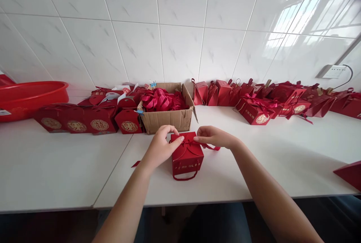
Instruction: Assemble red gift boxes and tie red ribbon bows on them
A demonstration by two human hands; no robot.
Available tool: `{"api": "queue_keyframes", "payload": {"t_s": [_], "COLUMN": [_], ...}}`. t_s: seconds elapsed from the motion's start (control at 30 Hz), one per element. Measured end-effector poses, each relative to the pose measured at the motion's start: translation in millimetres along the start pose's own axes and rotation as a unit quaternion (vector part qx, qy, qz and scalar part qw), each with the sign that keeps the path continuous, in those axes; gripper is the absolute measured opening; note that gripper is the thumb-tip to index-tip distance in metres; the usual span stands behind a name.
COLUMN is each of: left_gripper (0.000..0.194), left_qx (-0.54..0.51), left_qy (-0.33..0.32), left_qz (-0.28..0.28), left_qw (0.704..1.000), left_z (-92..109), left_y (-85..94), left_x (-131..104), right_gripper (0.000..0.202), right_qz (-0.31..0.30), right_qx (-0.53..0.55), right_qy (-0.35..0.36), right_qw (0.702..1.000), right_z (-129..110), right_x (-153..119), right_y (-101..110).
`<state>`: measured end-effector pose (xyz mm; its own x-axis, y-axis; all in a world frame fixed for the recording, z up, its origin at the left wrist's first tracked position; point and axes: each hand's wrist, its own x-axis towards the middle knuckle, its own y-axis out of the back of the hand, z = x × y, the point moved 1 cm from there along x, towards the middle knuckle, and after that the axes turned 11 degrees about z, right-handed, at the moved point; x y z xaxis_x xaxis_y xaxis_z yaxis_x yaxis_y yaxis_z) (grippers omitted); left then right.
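Observation:
A red gift box [186, 159] with gold lettering stands on the white table, its cord handle [185, 178] hanging at the front. A red ribbon [211, 147] runs across its top, knotted or crossed near the middle; I cannot tell which. My left hand [165, 145] is at the top left of the box, thumb and fingers pinching the ribbon. From the right, my right hand [213, 137] pinches the ribbon too, and a loose end trails beyond its fingers. Another ribbon end lies on the table left of the box, partly behind my left wrist.
Behind the box stands a cardboard box [166, 120] full of red ribbons [163, 99]. Several red boxes [100, 123] line the left, near a red basin [31, 98]. Ribboned boxes [255, 113] and other red boxes [224, 92] stand along the tiled wall at right.

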<state>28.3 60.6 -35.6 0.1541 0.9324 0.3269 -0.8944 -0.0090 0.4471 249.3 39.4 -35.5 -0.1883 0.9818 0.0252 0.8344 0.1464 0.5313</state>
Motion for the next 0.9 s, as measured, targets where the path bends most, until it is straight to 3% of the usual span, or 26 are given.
{"api": "queue_keyframes", "payload": {"t_s": [0.1, 0.27, 0.43, 0.7, 0.9], "left_gripper": [0.021, 0.022, 0.027, 0.030, 0.027], "left_qx": [-0.004, -0.026, -0.075, -0.065, -0.048], "left_qy": [0.020, 0.075, 0.139, 0.146, 0.119], "left_qz": [-0.025, -0.067, -0.080, -0.073, -0.057], "left_qw": [0.999, 0.995, 0.984, 0.984, 0.990], "left_z": [0, -1, -4, -9, -11], "left_y": [-5.7, -9.9, -14.3, -21.1, -21.8], "left_x": [-2, -6, -8, -8, -7], "right_gripper": [0.041, 0.040, 0.034, 0.015, 0.024], "right_qz": [-0.053, -0.035, -0.063, -0.083, -0.077], "right_qx": [0.040, 0.209, 0.247, 0.342, 0.395], "right_qy": [-0.004, 0.017, -0.011, -0.024, 0.006], "right_qw": [0.998, 0.977, 0.967, 0.936, 0.915], "right_z": [7, 11, 14, 19, 11], "right_x": [3, 5, 2, -4, -10], "right_y": [2, -1, -3, -1, -6]}}
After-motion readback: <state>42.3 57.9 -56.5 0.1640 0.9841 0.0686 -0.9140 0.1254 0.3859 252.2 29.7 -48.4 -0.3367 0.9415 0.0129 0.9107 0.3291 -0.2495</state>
